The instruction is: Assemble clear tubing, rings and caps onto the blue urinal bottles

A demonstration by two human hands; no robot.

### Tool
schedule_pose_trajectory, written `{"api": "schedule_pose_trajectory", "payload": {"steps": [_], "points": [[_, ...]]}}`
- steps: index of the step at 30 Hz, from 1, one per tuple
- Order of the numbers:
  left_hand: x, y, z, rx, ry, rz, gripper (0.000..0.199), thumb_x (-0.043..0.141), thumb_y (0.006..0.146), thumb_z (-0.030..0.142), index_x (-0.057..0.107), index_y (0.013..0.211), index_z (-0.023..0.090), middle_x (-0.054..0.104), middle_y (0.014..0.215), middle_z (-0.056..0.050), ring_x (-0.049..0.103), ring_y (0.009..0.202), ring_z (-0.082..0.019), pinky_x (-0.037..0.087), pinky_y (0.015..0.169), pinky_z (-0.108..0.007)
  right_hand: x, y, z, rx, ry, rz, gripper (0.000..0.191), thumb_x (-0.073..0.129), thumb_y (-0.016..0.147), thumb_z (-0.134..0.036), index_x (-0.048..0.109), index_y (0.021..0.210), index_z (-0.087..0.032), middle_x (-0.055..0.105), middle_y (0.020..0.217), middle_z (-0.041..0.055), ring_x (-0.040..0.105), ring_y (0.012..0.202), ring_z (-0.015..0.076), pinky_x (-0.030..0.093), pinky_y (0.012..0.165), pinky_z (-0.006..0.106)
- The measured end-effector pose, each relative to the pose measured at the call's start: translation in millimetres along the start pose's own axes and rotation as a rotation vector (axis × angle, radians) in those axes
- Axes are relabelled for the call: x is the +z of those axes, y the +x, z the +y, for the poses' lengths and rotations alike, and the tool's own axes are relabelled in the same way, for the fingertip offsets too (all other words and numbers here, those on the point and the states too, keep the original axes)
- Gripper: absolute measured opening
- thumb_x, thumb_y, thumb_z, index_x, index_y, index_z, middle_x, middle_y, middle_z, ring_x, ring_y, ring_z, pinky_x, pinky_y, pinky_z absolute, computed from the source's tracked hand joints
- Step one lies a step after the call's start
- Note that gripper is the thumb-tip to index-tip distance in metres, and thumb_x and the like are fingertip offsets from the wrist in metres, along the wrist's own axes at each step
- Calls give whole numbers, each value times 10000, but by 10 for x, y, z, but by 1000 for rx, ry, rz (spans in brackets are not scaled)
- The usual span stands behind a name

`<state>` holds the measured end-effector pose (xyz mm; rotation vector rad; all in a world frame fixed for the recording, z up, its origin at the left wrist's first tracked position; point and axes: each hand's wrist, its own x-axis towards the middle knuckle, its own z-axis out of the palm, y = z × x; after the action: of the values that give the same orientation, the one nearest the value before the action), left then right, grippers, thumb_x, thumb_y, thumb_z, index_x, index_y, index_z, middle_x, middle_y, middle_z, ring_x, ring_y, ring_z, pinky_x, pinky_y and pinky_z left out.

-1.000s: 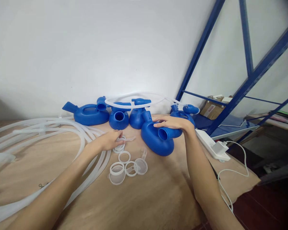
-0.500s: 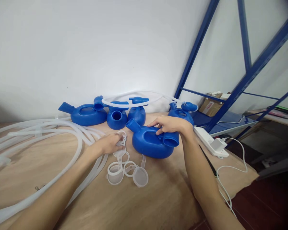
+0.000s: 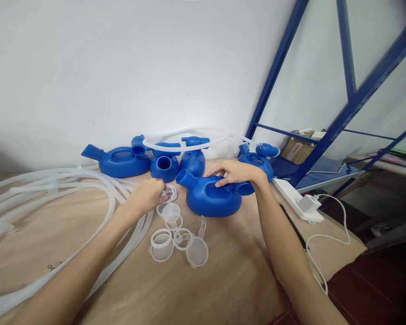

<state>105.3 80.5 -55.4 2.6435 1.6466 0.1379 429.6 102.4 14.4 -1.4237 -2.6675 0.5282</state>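
My right hand (image 3: pixel 238 174) grips the top handle of a blue plastic urinal bottle (image 3: pixel 213 198), its thumb bent over the grip. One short neck of this bottle points up to the left, and a wide mouth sticks out at the right below my wrist. Left of the bottle, my left hand (image 3: pixel 148 195) is closed, fingertips curled down on a translucent plastic cap (image 3: pixel 171 193) with a ring; the fingers partly hide it. Toward me lie several more caps with strap rings, among them one flat round lid (image 3: pixel 196 252) and a white ring (image 3: pixel 161 239).
Behind stand several blue bottles (image 3: pixel 123 163), and a white hose (image 3: pixel 186 148) runs over them. Coiled clear tubing (image 3: pixel 111 203) covers the table's left side. At right are a white power strip (image 3: pixel 292 198) with a cable, and a blue metal rack (image 3: pixel 277 67).
My left hand has moved slightly up and left, uncovering a cap. The bottle under my right hand has turned and shifted back a little, its wide mouth facing more to the right.
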Motion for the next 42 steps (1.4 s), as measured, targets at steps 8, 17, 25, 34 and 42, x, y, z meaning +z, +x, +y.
{"api": "schedule_pose_trajectory", "payload": {"steps": [8, 17, 25, 34, 42], "points": [[-316, -105, 76, 55, -509, 233, 625, 649, 844, 710, 762, 1171, 189, 769, 1237, -94, 737, 1047, -289, 593, 903, -351, 27, 42, -62, -89, 43, -63, 498, 796, 814, -484, 772, 1285, -324, 773, 1289, 0, 724, 1122, 277, 559, 895, 311], [-324, -113, 139, 98, -647, 105, 855, 744, 763, 713, 593, 1455, 233, 788, 1178, -83, 752, 1043, -312, 591, 891, -392, 43, 47, -103, -125, 29, -60, 502, 818, 809, -480, 777, 1285, -325, 805, 1198, 8, 726, 1021, 263, 534, 850, 308], [-235, -92, 64, 198, -683, 51, 758, 740, 824, 580, 609, 1487, 236, 771, 1263, -58, 711, 1121, -322, 576, 935, -411, 47, 73, -113, -149, -4, -56, 489, 833, 799, -478, 797, 1254, -303, 825, 1095, 16, 697, 935, 240, 506, 770, 284], [-189, -98, 303, 205, -552, 168, 634, 738, 823, 561, 680, 1358, 225, 725, 1361, -81, 701, 1173, -330, 555, 1035, -481, 50, 61, -27, -196, 96, -77, 507, 839, 800, -495, 795, 1257, -278, 831, 1031, 38, 718, 877, 219, 512, 739, 268], [149, 35, 565, 372, -586, 439, 231, 500, 976, 292, 669, 1091, 184, 716, 1209, -116, 695, 1140, -258, 553, 1002, -427, 53, 71, -94, -231, 84, -109, 467, 824, 833, -465, 789, 1261, -279, 825, 1137, 40, 731, 926, 217, 503, 789, 271]]}}
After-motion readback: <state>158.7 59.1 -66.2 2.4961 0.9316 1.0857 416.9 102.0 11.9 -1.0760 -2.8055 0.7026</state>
